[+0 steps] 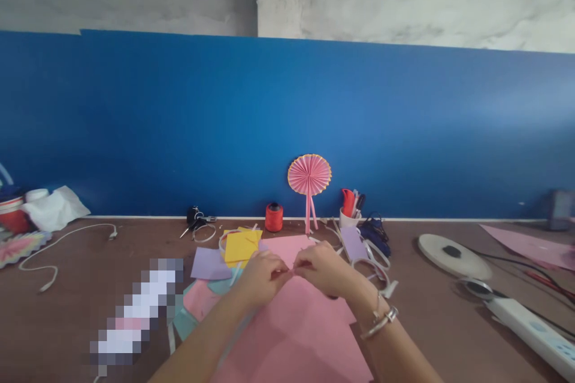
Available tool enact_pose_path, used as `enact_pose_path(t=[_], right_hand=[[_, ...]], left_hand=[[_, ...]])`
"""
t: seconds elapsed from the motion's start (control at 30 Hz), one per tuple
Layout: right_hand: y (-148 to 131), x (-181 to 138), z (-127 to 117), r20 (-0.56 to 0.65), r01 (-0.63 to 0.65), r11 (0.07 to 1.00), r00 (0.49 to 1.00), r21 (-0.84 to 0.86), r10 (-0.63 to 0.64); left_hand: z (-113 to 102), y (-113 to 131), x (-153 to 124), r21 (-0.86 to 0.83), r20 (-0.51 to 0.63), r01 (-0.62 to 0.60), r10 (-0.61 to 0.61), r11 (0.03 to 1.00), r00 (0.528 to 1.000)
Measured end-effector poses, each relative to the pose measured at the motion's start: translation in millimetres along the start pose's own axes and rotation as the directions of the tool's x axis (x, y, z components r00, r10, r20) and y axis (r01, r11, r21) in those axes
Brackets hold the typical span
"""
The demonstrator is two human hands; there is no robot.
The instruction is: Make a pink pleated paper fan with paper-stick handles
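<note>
A brown table (404, 317) with many small things, before a blue panel (179, 119).
On the left, a white cable (63, 227) lies in a curve near a crumpled white tissue (58, 208). Some keys (196, 222) lie close to the panel. Further right stands a white cup (347, 219) with pens (360, 203) in it; at the right, a round pale disc (438, 260) and a slanted white power strip (525, 329).

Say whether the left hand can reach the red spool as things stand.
Probably yes: the red spool stands beyond the left hand, with nothing upright visible between, though that hand seems busy over the pink paper.
</note>
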State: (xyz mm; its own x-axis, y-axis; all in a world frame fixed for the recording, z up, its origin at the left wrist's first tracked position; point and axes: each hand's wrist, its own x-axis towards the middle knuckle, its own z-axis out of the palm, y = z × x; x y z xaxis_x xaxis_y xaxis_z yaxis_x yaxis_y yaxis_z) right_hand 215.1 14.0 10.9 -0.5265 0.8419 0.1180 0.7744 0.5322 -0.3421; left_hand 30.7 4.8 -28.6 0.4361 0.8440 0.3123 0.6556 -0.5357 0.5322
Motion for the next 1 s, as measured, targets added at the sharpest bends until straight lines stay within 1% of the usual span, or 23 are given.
enact_pose_path(t=[0.07, 0.13, 0.2, 0.27, 0.3, 0.33, 0.37, 0.43, 0.5, 0.53, 0.6, 0.67, 0.7, 0.73, 0.8, 0.83, 0.87, 0.9, 0.93, 1.0], right_hand=[[3.8, 1.4, 1.8, 0.021, -0.007, 0.999, 1.0, 0.05, 0.006], [5.7, 2.6, 3.8, 0.039, -0.027, 0.993, 0.999, 0.119, 0.022], [6.8, 3.6, 4.8, 0.036, -0.07, 0.983, 0.997, 0.172, 0.065], [8.9, 4.4, 4.7, 0.006, -0.139, 0.973, 0.99, 0.186, 0.14], [10.5, 5.0, 4.4, -0.012, -0.18, 0.964, 0.983, 0.198, 0.186], [12.5, 5.8, 4.2, -0.025, -0.221, 0.95, 0.972, 0.221, 0.232], [15.0, 6.8, 4.5, -0.031, -0.258, 0.932, 0.961, 0.255, 0.274], [21.0, 9.3, 6.8, -0.021, -0.307, 0.89, 0.943, 0.336, 0.333], [28.1, 12.1, 11.5, -0.008, -0.325, 0.855, 0.933, 0.404, 0.359], [31.9, 13.3, 14.4, 0.001, -0.331, 0.838, 0.93, 0.435, 0.367], [38.7, 14.7, 19.1, 0.025, -0.348, 0.79, 0.921, 0.504, 0.39], [42.9, 14.2, 20.6, 0.048, -0.366, 0.744, 0.91, 0.559, 0.412], [43.3, 13.3, 19.7, 0.061, -0.369, 0.715, 0.907, 0.594, 0.417], [42.1, 12.1, 17.8, 0.075, -0.363, 0.686, 0.908, 0.631, 0.412], [35.6, 9.3, 12.5, 0.095, -0.325, 0.641, 0.926, 0.696, 0.366], [30.6, 7.9, 9.8, 0.095, -0.297, 0.635, 0.938, 0.713, 0.332], [25.1, 6.9, 7.5, 0.086, -0.27, 0.649, 0.95, 0.711, 0.301], [19.7, 6.1, 5.9, 0.072, -0.25, 0.674, 0.957, 0.695, 0.28], [14.9, 5.8, 4.9, 0.065, -0.243, 0.699, 0.96, 0.673, 0.272], [8.9, 5.7, 4.1, 0.06, -0.253, 0.734, 0.958, 0.63, 0.279]], left_hand=[[1.4, -1.3, -0.1, -0.019, -0.014, -0.012, 0.012, 1.0, 1.0], [3.6, -5.5, 0.4, -0.048, -0.026, 0.002, -0.004, 0.999, 1.0], [5.0, -13.2, 2.0, -0.1, -0.029, 0.043, -0.046, 0.994, 0.999], [3.7, -24.0, 4.0, -0.148, -0.093, 0.093, -0.108, 0.985, 0.99], [1.9, -29.8, 4.7, -0.152, -0.17, 0.121, -0.147, 0.981, 0.974], [-0.5, -35.4, 5.1, -0.133, -0.275, 0.172, -0.203, 0.976, 0.94], [-3.4, -40.5, 4.9, -0.075, -0.376, 0.23, -0.241, 0.97, 0.895], [-9.1, -48.0, 3.1, 0.094, -0.511, 0.314, -0.225, 0.945, 0.83], [-13.4, -51.7, 0.2, 0.227, -0.582, 0.363, -0.173, 0.904, 0.795], [-14.9, -52.4, -1.0, 0.265, -0.609, 0.387, -0.158, 0.883, 0.777], [-16.9, -51.8, -2.1, 0.286, -0.663, 0.43, -0.147, 0.856, 0.734], [-18.5, -48.1, -1.7, 0.271, -0.711, 0.419, -0.113, 0.866, 0.694], [-19.2, -44.7, -1.2, 0.267, -0.722, 0.372, -0.071, 0.889, 0.688], [-19.7, -39.9, -0.8, 0.269, -0.721, 0.298, -0.013, 0.916, 0.692], [-19.1, -26.6, -0.9, 0.307, -0.656, 0.088, 0.143, 0.948, 0.741], [-17.6, -18.8, -1.5, 0.336, -0.578, -0.015, 0.219, 0.942, 0.786], [-15.2, -11.1, -2.5, 0.376, -0.442, -0.139, 0.309, 0.916, 0.842], [-11.9, -4.2, -3.7, 0.384, -0.307, -0.232, 0.361, 0.894, 0.881], [-8.2, 1.4, -4.8, 0.37, -0.231, -0.267, 0.367, 0.89, 0.901], [-1.0, 6.4, -6.4, 0.35, -0.166, -0.239, 0.311, 0.906, 0.936]])
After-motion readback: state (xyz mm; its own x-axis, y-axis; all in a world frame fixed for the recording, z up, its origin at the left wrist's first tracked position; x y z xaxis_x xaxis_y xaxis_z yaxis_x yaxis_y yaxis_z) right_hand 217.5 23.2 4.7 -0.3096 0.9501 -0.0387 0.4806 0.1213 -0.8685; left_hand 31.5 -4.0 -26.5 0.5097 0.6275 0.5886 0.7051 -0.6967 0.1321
